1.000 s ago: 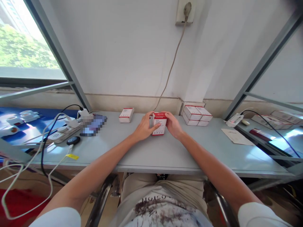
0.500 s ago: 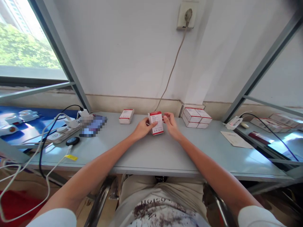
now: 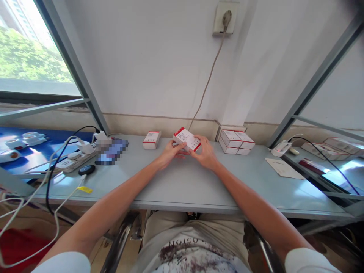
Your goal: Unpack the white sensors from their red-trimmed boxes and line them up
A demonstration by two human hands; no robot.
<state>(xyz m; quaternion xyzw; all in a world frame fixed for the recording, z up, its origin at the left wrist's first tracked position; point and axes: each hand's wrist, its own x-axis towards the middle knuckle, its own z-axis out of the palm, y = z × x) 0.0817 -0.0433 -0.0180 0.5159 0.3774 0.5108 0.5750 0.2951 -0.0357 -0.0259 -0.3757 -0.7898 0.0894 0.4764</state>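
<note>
A white box with red edges [image 3: 187,138] is held tilted above the grey table [image 3: 187,185], its printed face up. My left hand [image 3: 170,152] grips its lower left side, thumb on the printed face. At the box's right end, my right hand [image 3: 205,152] has its fingers and thumb closed on the corner. Another red-and-white box [image 3: 151,140] lies on the table to the left. To the right sits a stack of several similar boxes [image 3: 236,141] against the wall.
A blurred phone [image 3: 112,151], a power strip [image 3: 75,159], a round black device [image 3: 87,169] and cables lie at the left. Toward the right are a paper sheet [image 3: 284,168] and a white plug adapter [image 3: 281,148]. Metal frame posts rise at both sides.
The held box has turned from upright to slanted, its top end now toward the upper left. My right hand, earlier beside the box, has closed on its right end.
</note>
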